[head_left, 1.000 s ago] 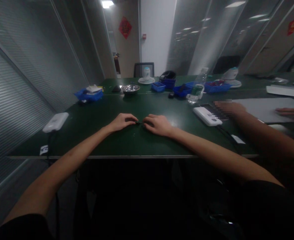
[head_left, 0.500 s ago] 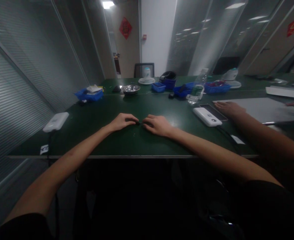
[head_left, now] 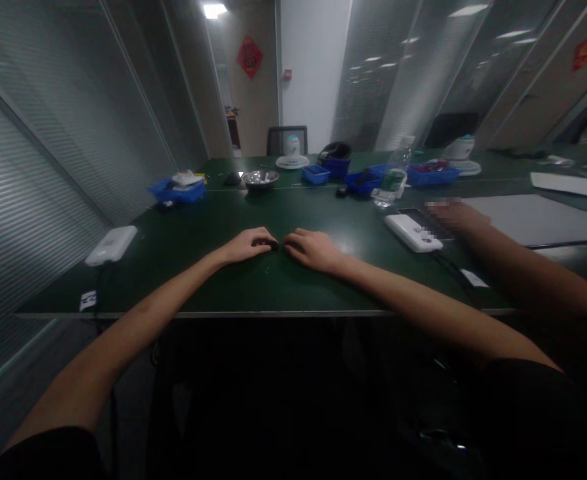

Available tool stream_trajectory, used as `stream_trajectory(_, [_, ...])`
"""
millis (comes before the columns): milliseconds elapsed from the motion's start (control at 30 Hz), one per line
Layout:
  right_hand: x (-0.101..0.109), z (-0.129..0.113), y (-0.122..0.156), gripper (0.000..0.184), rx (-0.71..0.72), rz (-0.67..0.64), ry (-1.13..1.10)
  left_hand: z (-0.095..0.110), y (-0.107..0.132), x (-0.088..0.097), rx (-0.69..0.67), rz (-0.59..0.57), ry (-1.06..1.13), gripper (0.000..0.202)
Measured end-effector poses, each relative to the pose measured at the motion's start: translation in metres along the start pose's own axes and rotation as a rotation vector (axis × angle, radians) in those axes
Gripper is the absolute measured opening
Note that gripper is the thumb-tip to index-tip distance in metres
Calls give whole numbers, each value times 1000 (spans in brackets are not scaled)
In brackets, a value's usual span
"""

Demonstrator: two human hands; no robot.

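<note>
Over the dark green table (head_left: pixel 283 287) my left hand (head_left: pixel 247 246) is closed in a pinch on a small black object (head_left: pixel 274 245), too small and dark to name. Just to its right, a narrow gap away, rests my right hand (head_left: pixel 313 250). Its fingers are curled together with the tips turned toward the black object, and whatever they may hold is hidden. Both forearms come in over the table's near edge.
A white power bank (head_left: pixel 112 245) lies at left, another white power bank (head_left: pixel 408 231) beside a phone (head_left: pixel 426 224) at right. A co-worker's hand (head_left: pixel 453 215) rests near a whiteboard (head_left: pixel 543 217). Farther back stand a metal bowl (head_left: pixel 260 180), a bottle (head_left: pixel 393 177) and a blue tray (head_left: pixel 180 191).
My left hand has turned slightly, and more of the black object shows at its fingertips. My right hand has hardly moved. The co-worker's second hand has left the whiteboard's right side.
</note>
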State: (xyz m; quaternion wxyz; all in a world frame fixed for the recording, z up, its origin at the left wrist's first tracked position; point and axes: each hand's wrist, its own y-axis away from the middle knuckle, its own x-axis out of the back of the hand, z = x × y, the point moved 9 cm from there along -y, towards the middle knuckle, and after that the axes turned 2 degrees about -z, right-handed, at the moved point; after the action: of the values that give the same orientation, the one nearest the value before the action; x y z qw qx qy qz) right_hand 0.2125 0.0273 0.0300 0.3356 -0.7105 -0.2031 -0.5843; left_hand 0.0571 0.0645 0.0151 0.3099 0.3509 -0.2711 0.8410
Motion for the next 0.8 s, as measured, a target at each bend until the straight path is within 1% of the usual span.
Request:
stream_trajectory(100, [-1,2,0,38,-18,-17,-1,-4,1,4,26,30,-53,31])
stream_trajectory(200, [0,5,1,37,-41,-35,-7,-18,7,18,88,78,-149,32])
stream_trajectory(300, [1,5,1,38,-44,-46,-17,-43,20,42,166,136,-270,33])
stream_trajectory(433, [3,4,2,39,-47,-49,-29,-88,47,86,317,242,-443,36])
stream_trajectory(500, [3,3,2,39,-44,-48,-36,-109,64,108,413,289,-548,37])
stream_trajectory(600, [3,4,2,39,-45,-52,-40,-136,93,139,614,353,-662,38])
stream_trajectory(700, [2,5,1,38,-49,-55,-40,-151,119,158,806,413,-668,40])
stream_trajectory(733, [2,5,1,38,-48,-55,-41,-153,125,161,846,430,-667,40])
stream_trajectory(800, [0,5,1,39,-43,-57,-33,-151,131,165,884,451,-681,40])
